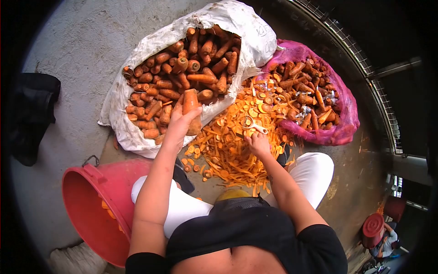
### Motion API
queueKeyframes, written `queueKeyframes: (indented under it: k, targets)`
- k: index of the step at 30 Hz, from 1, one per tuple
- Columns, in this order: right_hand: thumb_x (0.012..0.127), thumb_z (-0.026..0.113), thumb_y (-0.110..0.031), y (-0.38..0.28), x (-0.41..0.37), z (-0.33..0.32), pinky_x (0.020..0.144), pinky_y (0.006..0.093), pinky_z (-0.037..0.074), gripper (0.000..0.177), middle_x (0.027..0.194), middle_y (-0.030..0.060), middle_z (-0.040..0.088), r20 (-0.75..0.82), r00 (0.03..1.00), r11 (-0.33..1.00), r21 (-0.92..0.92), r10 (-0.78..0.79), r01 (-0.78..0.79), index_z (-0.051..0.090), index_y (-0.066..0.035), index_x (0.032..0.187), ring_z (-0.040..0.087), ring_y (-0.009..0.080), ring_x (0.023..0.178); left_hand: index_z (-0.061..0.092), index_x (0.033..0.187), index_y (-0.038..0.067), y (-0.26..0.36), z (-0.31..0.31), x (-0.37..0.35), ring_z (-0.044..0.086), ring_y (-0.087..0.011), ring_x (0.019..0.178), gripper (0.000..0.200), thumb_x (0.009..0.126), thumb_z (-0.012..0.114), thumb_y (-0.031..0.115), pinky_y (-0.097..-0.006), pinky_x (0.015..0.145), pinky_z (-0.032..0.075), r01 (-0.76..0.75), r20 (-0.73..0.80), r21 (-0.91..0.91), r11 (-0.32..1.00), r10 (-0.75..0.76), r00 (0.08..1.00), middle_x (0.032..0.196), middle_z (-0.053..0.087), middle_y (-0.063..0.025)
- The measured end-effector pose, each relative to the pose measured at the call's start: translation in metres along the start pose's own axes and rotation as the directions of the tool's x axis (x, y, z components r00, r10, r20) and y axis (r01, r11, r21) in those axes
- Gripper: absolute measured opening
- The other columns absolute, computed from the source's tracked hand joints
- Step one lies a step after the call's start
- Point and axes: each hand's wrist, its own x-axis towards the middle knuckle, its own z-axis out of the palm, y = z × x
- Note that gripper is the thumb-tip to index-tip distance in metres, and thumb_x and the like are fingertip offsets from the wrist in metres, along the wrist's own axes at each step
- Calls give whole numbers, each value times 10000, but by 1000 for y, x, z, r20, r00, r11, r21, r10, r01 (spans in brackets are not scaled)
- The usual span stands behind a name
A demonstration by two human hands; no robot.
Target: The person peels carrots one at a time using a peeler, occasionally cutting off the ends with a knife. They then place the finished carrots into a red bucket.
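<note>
A large unpeeled carrot (190, 101) stands upright in my left hand (181, 121), whose fingers are wrapped round it at the mouth of a white woven sack (150, 44) full of carrots (181, 65). My right hand (258, 143) is closed on a white peeler (257, 126). A thin dark blade-like piece juts from the same hand to the left; its kind is not clear. Under the right hand lies a heap of orange peelings and cut carrot ends (235, 155).
At the right, a pink mesh sack (346, 107) holds carrots and scraps. A red bucket (98, 219) lies tipped at my left with some carrots inside. Black boots (34, 114) stand far left. A person (387, 244) with a red tub (373, 226) is at far right.
</note>
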Motion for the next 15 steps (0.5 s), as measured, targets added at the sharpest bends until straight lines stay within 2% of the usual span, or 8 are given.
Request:
queueKeyframes:
  k: [3,4,7,9,11,13,15]
  targets:
    - [939,503,-342,-5,9,-6,846,453,419,350,987,196,570,-177,972,985,107,152,-134,594,-10,1002,516,360,1004,512,1239,-21,-7,1,1,566,-135,1004,498,863,666,267,-266,874,434,81,26,23,996,-82,996,1128,580,-77]
    - [914,545,-319,-1,15,-3,824,443,421,318,979,174,555,-210,962,982,103,174,-156,592,-24,1022,518,350,978,502,1255,-32,-4,4,-4,556,-138,1043,514,909,607,332,-263,911,423,42,78,42,998,-45,996,1143,580,-73]
    - [891,573,-312,9,29,2,847,441,417,310,1010,165,558,-193,964,983,75,181,-170,575,-52,1059,516,345,1005,498,1265,-32,-18,0,3,553,-140,1059,522,946,536,380,-264,928,417,85,35,-6,996,-84,996,1157,582,-81]
    - [882,581,-304,16,33,8,858,440,417,303,1032,152,561,-125,980,988,37,155,-152,560,-68,1071,516,340,1024,491,1251,-10,-21,0,4,586,-160,964,512,962,488,413,-285,813,473,105,8,-16,994,-105,994,1095,594,-104]
    - [881,576,-294,19,38,12,866,441,416,294,1058,141,561,-55,987,989,12,150,-149,544,-79,1078,514,334,1046,484,1213,34,-14,1,-4,640,-192,757,452,958,499,407,-313,620,550,139,52,-129,982,-133,990,928,617,-113]
    - [889,557,-282,21,43,10,872,443,417,278,1089,132,559,12,986,986,-4,169,-169,527,-84,1082,508,327,1071,480,1203,32,-9,-1,-6,645,-199,759,444,959,496,403,-319,625,555,167,113,-163,972,-150,982,934,621,-124]
    - [900,533,-266,22,48,9,871,445,414,260,1052,143,579,-55,993,994,-27,107,-109,512,-78,1078,527,338,1035,479,1190,30,-6,2,-7,649,-202,752,434,960,496,398,-326,624,559,176,120,-206,963,-154,981,926,625,-129]
